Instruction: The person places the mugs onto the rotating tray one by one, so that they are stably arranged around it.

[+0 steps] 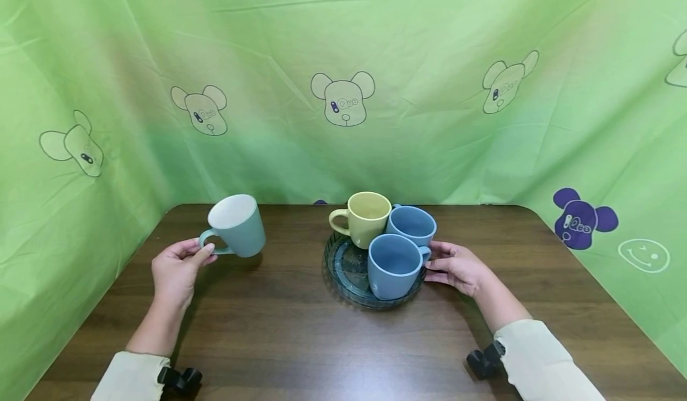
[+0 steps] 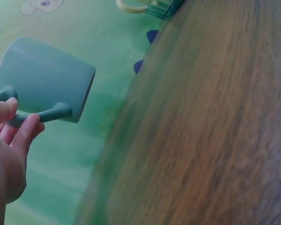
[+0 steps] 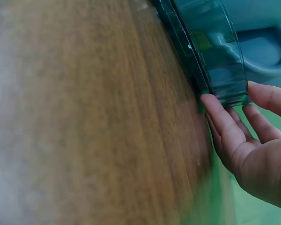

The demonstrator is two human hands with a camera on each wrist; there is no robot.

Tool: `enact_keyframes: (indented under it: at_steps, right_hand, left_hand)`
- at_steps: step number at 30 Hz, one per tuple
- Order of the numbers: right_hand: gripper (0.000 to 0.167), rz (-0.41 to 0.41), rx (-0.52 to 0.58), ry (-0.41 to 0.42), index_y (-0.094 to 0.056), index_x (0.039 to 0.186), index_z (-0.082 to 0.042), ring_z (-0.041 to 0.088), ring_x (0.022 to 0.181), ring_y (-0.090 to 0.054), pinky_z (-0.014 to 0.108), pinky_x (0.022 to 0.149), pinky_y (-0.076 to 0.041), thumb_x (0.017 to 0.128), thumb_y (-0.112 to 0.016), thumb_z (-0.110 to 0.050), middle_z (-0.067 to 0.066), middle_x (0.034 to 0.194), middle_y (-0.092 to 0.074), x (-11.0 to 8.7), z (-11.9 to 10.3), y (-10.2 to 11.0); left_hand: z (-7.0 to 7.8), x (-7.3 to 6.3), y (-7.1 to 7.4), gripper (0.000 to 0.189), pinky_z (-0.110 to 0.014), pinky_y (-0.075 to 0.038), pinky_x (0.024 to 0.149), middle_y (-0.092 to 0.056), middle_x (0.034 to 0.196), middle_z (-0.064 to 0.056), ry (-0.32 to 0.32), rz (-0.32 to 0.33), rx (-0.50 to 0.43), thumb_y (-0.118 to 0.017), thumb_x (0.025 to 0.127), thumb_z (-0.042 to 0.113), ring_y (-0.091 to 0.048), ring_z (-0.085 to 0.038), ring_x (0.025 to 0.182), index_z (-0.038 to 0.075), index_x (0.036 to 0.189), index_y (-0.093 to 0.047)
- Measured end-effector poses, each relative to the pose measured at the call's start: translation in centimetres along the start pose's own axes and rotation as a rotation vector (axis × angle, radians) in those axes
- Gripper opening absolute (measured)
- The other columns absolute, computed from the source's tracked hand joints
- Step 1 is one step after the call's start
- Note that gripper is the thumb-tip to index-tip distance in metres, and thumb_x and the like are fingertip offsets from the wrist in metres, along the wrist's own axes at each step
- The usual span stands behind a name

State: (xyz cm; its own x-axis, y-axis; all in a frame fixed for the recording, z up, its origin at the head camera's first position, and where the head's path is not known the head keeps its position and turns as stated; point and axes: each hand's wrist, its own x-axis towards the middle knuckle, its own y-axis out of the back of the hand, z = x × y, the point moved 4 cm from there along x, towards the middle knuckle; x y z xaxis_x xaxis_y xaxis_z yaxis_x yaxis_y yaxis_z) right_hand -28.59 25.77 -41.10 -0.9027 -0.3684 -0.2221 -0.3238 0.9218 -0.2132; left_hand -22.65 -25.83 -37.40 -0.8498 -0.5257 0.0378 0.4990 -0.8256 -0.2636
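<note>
My left hand (image 1: 178,267) pinches the handle of a teal mug (image 1: 244,234) with a white inside. In the head view that mug hangs tilted above the left of the table; the left wrist view shows its handle (image 2: 47,114) between thumb and fingers. My right hand (image 1: 458,268) holds the right edge of a round, see-through, dark green tray (image 1: 343,273), its fingers spread along the tray wall (image 3: 225,77). On the tray stand a yellow mug (image 1: 370,222) at the back, a blue mug (image 1: 410,225) behind right, and another blue mug (image 1: 394,270) in front.
A brown wooden table (image 1: 300,341) carries everything. Green cloth (image 1: 279,150) with printed bear heads hangs behind it and along both sides. Each wrist wears a black camera mount (image 1: 179,380).
</note>
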Motion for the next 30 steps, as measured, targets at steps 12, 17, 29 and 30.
enact_keyframes:
  at_steps: [12, 17, 29, 30]
  right_hand:
    - [0.068, 0.022, 0.029, 0.021, -0.019, 0.146, 0.013, 0.018, 0.091, -0.067, 0.039, 0.084, -0.059, 0.088, -0.053, 0.017, 0.003, 0.106, -0.058, -0.4, 0.2, -0.4]
    - [0.071, 0.032, 0.027, 0.016, -0.014, 0.147, 0.014, 0.019, 0.092, -0.066, 0.041, 0.086, -0.059, 0.088, -0.054, 0.016, 0.003, 0.108, -0.057, -0.5, 0.4, -0.5]
    - [0.074, 0.076, 0.025, 0.032, -0.009, 0.147, 0.015, 0.017, 0.091, -0.065, 0.042, 0.086, -0.059, 0.088, -0.053, 0.018, 0.008, 0.113, -0.052, -1.0, 0.6, -0.9]
    - [0.074, 0.079, 0.026, 0.034, -0.009, 0.147, 0.015, 0.017, 0.091, -0.066, 0.043, 0.086, -0.059, 0.088, -0.053, 0.018, 0.008, 0.113, -0.052, -1.1, 0.6, -1.0]
  left_hand:
    - [0.2, -0.9, -1.2, 0.020, -0.028, -0.062, 0.063, -0.068, 0.072, -0.003, -0.016, -0.045, 0.030, -0.072, 0.078, -0.016, -0.069, -0.014, 0.061, 0.004, 0.077, -0.072]
    - [0.1, -1.1, -1.7, 0.024, -0.028, -0.062, 0.061, -0.068, 0.071, -0.003, -0.026, -0.060, 0.014, -0.071, 0.078, -0.018, -0.068, -0.014, 0.059, 0.006, 0.076, -0.072]
    - [0.1, -1.6, -2.7, 0.030, -0.028, -0.062, 0.061, -0.068, 0.071, -0.003, -0.037, -0.092, -0.013, -0.069, 0.078, -0.021, -0.068, -0.015, 0.059, 0.009, 0.074, -0.072]
    - [0.1, -1.7, -2.8, 0.030, -0.028, -0.062, 0.061, -0.068, 0.071, -0.003, -0.038, -0.097, -0.007, -0.069, 0.078, -0.021, -0.068, -0.014, 0.059, 0.009, 0.074, -0.072]
